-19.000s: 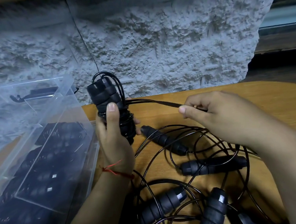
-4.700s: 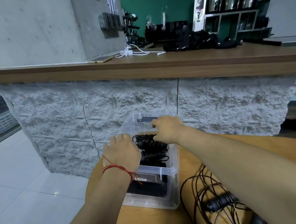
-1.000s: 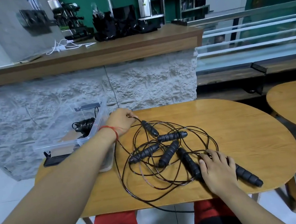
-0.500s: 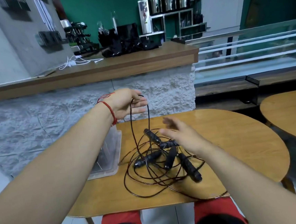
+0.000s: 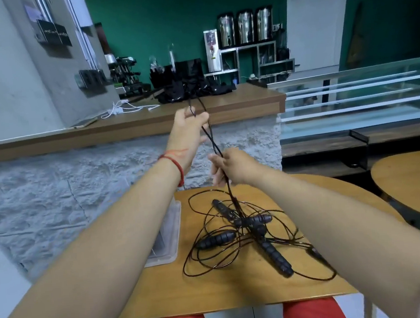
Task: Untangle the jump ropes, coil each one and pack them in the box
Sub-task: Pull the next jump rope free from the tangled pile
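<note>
Cord [image 5: 212, 140] held taut between both grips: left grip [image 5: 188, 132] pinches its loop up high, right grip [image 5: 233, 168] closed round it lower, probably to draw one rope out of tangle [image 5: 237, 235] on desk [image 5: 217, 294]. Box [image 5: 168, 229] sits just left of it.

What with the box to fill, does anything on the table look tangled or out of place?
Yes: the jump ropes lie in one tangled heap on the table, handles crossing. Left hand and right hand grip a strand rising from it.
</note>
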